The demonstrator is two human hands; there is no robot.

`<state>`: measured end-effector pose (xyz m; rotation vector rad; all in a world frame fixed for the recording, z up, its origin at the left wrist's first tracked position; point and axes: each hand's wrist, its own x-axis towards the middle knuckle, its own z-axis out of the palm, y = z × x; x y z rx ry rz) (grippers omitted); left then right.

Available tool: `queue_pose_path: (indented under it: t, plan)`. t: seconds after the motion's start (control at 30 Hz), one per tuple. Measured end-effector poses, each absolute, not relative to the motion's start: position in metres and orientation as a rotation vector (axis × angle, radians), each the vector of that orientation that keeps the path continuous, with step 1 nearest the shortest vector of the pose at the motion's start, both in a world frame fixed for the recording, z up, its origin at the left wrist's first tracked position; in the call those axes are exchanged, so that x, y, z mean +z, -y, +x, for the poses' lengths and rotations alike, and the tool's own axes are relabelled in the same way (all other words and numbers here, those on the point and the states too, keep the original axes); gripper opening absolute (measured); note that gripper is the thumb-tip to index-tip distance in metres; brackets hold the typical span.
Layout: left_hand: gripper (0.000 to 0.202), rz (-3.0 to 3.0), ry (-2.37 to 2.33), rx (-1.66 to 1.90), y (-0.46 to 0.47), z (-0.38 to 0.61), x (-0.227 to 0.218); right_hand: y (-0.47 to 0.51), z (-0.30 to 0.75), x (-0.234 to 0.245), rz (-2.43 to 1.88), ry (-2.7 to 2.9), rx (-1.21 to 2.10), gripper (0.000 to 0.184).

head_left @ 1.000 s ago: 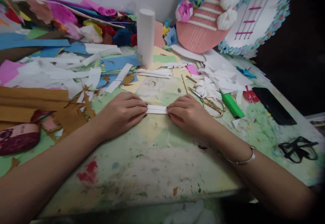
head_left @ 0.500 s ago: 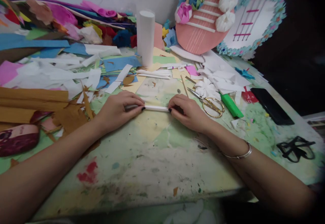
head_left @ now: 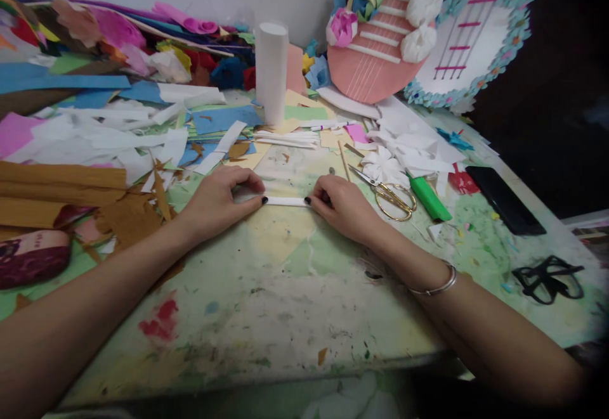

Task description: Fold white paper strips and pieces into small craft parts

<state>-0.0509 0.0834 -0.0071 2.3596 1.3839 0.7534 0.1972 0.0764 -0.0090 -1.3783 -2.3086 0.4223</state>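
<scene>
A narrow folded white paper strip [head_left: 286, 201] lies level between my hands, low over the table. My left hand [head_left: 221, 197] pinches its left end, thumb against the near side. The right end is held by my right hand [head_left: 339, 206], its fingers curled and thumb pressed to the strip. Both ends of the strip are partly hidden by fingers. Just beyond it rests a small pile of similar white strips [head_left: 288, 139]. Gold-handled scissors [head_left: 392, 200] and a thin wooden stick [head_left: 344, 160] lie right of my right hand.
A white paper roll [head_left: 273, 77] stands upright behind the strips. Brown crepe paper [head_left: 61, 194] and a maroon case [head_left: 35, 257] are at left. A green tube-like object [head_left: 429, 198], a black phone [head_left: 505, 200] and black glasses [head_left: 549, 279] lie at right. Paper guitars [head_left: 375, 77] lean at the back.
My left fingers have lifted a little off the strip, while the thumb stays on it. My right hand has shifted slightly left. The whole view has moved a little.
</scene>
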Motion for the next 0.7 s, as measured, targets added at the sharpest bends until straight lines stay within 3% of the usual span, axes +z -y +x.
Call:
queue_pose_path:
  t: [0.17, 0.7]
  plan:
    - [0.025, 2.384, -1.336, 0.821, -0.083, -0.0537, -0.0116, -0.0758, 0.202, -0.0071, -1.32, 2.279, 0.446, 0.005]
    - [0.022, 2.493, -1.265, 0.683, -0.0864, -0.0551, -0.0093, -0.0738, 0.2054, -0.0036, -1.295, 2.236, 0.575, 0.008]
